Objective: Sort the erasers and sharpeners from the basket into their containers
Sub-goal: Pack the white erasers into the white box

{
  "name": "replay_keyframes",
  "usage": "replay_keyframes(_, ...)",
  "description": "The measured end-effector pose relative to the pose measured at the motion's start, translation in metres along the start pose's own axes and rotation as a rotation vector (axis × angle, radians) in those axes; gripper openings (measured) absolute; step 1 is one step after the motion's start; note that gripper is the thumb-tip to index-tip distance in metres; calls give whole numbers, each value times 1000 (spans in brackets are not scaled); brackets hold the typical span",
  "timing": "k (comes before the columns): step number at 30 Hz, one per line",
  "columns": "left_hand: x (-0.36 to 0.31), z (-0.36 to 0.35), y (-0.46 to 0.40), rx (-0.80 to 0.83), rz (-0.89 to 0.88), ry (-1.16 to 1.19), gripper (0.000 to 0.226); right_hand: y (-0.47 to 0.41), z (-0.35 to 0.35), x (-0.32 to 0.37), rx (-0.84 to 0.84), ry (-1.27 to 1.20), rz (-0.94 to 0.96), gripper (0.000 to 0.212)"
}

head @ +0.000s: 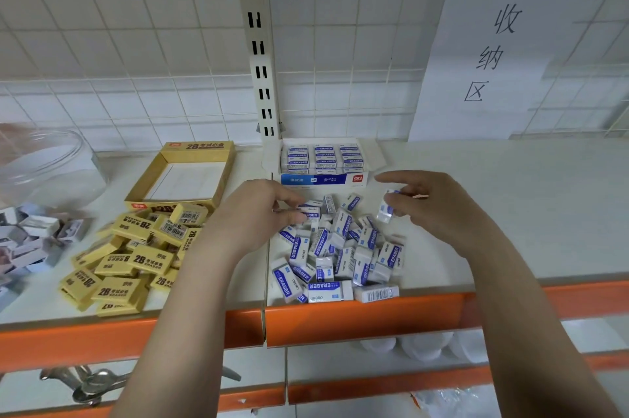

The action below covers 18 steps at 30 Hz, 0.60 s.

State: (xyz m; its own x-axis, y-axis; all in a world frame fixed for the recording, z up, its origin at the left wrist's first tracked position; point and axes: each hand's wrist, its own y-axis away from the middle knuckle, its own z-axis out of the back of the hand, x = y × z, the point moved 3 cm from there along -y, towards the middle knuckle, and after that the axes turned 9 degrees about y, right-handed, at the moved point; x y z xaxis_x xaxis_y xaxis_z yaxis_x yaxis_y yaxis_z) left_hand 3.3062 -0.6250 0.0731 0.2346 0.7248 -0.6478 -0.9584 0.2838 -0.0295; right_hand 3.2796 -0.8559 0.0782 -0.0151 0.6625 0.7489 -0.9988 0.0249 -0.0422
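A heap of white erasers with blue sleeves (340, 254) lies on the shelf in front of me. My left hand (255, 216) reaches into the heap's far edge and pinches one blue-sleeved eraser (310, 213). Just right of the heap, my right hand (432, 203) holds another blue-sleeved eraser (387, 209) lifted above the shelf. Behind the heap stands the white and blue eraser box (323, 179), partly filled with neat rows. To the left sit a pile of yellow 2B erasers (132, 257) and their yellow box (185, 175), which holds nothing.
A clear plastic tub (44, 165) lies at the far left above a blurred pile of small grey items (30, 240). The shelf has an orange front edge (357, 319). A paper sign (490, 53) hangs on the wire grid wall. Bare shelf extends to the right.
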Motion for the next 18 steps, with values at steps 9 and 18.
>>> replay_keyframes(9,1,-2,3,-83,-22,-11,25,0,5,4,32,-73,-8,25)
replay_keyframes(18,8,13,9,-219,-69,-1,27,-50,2,32,-166,266,259,17)
